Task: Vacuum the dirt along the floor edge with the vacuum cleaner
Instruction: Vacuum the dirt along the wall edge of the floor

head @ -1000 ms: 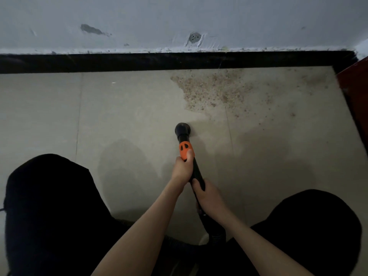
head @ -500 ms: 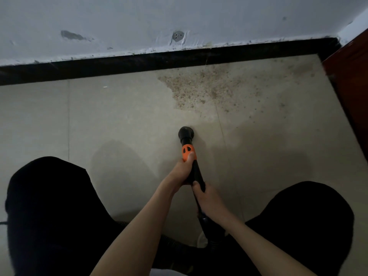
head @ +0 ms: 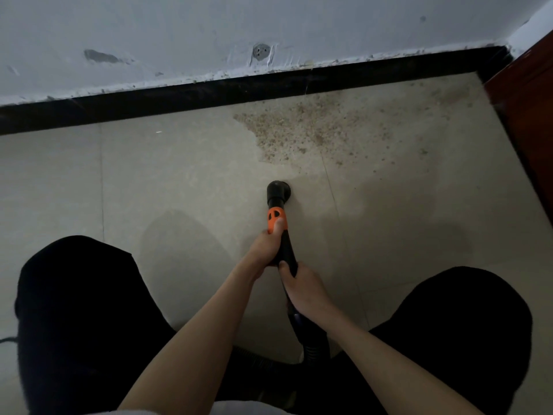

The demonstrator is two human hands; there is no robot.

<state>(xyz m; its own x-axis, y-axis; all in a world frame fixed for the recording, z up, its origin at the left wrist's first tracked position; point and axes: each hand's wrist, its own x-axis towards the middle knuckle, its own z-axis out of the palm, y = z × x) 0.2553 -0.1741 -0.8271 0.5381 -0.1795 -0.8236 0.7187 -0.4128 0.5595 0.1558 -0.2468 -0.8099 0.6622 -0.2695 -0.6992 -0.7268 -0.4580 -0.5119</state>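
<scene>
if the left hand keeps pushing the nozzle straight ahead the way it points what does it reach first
The left hand aims the nozzle toward the wall, so it would likely meet the dirt patch first, then the black baseboard; bare tile lies between.

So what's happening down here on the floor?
A person crouching is vacuuming. Their left hand grips the vacuum wand by its orange collar and the right hand holds it further back. The round nozzle sits on the tile, just short of the patch of dirt lying along the black baseboard, which is still mostly uncleaned.
</scene>
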